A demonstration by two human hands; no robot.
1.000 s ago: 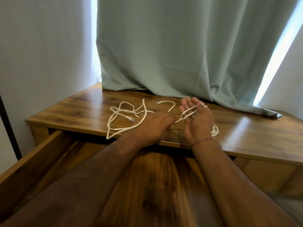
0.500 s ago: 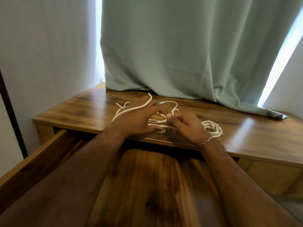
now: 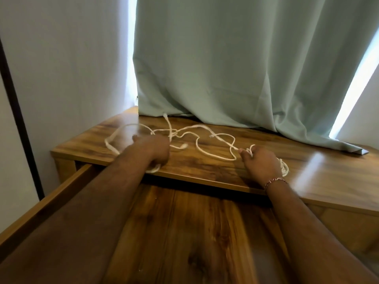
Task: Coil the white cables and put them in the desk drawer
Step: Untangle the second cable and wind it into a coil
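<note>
The open wooden desk drawer (image 3: 61, 201) shows only its bare grained floor, its near part crossed by 2 forearms. The thin white cables (image 3: 205, 138) lie in loose loops on the brown wooden desk top (image 3: 317, 173), in front of the pale green curtain (image 3: 225, 68). The left hand (image 3: 151, 150) lies knuckles-up on the strands; its fingers are hidden, so its grip cannot be told. The right hand (image 3: 260, 160), well apart from it, pinches a strand, a small coil beside its wrist.
</note>
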